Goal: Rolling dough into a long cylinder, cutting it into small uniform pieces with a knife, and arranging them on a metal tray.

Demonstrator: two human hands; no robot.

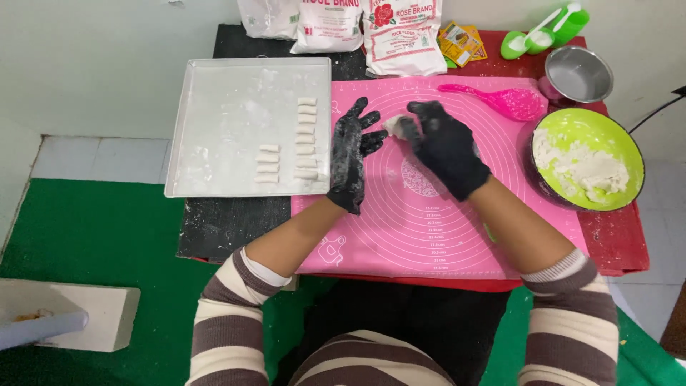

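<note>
My right hand [446, 146] pinching one dough lump [392, 124], left hand [351, 154] open and empty, tray [214, 143] holding eleven dough pieces [306, 139], two bowls.

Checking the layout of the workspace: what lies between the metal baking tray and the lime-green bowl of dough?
The pink silicone mat, with both black-gloved hands above it: left hand, right hand pinching a small white dough piece. Head view.

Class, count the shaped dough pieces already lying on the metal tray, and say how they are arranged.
12 dough pieces lie on the metal tray: eight in a column near its right edge, four in a shorter column to the left. Flour dusting may hide others.
</note>
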